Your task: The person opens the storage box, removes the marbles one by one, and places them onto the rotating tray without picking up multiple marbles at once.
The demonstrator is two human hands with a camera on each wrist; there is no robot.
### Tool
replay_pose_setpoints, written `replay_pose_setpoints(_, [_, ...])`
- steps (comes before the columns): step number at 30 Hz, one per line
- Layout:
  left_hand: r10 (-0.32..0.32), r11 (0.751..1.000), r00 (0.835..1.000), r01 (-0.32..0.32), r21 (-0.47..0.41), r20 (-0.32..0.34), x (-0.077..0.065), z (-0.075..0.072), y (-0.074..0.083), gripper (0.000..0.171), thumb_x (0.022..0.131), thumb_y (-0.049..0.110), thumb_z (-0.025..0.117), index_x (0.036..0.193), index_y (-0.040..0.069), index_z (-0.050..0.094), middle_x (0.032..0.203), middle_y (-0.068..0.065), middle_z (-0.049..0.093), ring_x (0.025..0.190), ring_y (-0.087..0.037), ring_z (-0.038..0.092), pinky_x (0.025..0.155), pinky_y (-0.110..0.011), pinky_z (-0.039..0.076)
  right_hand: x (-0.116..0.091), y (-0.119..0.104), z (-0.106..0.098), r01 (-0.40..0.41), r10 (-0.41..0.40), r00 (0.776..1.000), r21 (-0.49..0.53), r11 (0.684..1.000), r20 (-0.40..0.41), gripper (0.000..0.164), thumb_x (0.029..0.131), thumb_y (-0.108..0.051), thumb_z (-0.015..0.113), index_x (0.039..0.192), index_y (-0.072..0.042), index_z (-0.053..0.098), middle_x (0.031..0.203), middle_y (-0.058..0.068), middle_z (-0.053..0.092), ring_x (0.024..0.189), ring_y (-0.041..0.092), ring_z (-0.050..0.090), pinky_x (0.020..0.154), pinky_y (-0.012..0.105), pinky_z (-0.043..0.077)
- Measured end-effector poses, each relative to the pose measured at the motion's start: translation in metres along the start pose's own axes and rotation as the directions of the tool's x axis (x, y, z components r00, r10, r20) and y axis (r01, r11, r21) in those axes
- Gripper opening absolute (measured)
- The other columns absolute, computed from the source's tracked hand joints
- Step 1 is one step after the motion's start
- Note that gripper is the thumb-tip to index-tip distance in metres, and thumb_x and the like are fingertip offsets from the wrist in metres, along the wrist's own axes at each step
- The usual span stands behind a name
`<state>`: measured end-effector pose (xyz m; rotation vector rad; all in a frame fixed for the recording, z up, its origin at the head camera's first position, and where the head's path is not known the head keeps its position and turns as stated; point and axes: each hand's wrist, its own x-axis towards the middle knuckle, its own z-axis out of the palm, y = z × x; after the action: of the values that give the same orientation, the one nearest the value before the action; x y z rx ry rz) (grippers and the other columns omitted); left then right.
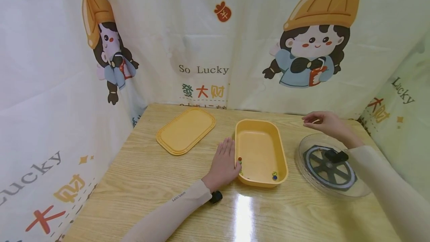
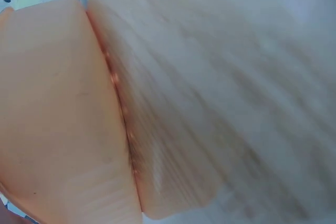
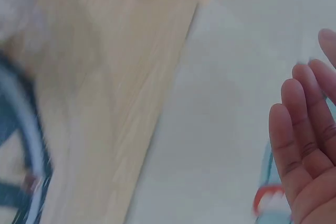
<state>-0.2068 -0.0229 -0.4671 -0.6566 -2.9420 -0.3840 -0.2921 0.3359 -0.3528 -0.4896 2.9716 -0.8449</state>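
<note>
A yellow plastic bin (image 1: 258,152) stands on the table with several small coloured beads (image 1: 274,177) near its bottom corners. My left hand (image 1: 224,164) lies along the bin's left side, fingers straight, thumb at the rim. In the left wrist view the bin's outer wall (image 2: 63,108) fills the left. My right hand (image 1: 322,122) hovers above the far side of a clear round dish (image 1: 304,145), fingers loosely bent with nothing in them. The palm of that right hand (image 3: 310,145) shows bare in the right wrist view. Under the dish's clear wall is a dark spoked wheel pattern (image 1: 329,167).
A flat yellow lid (image 1: 186,130) lies on the wooden table (image 1: 141,186), to the left of the bin. A printed cloth (image 1: 201,40) hangs around the table's back and sides. Light reflects off the table in front of the bin.
</note>
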Motion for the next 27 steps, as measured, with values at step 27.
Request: replay_pose_setpoints(27, [-0.028,0.999,1.000,0.028,-0.031,0.001,0.009,0.002,-0.002,0.063,0.098,0.031,0.037,0.147,-0.005,0.021,0.154,-0.022,0.020,0.146,-0.032,0.015,0.118,-0.044,0.015,0.053,-0.105,0.122,0.314,-0.409,0.839,0.295,0.902,0.359,0.015,0.082,-0.002,0.069,0.096,0.003,0.070,0.091,0.019,0.070,0.080,0.014,0.064,0.074,0.025,0.055])
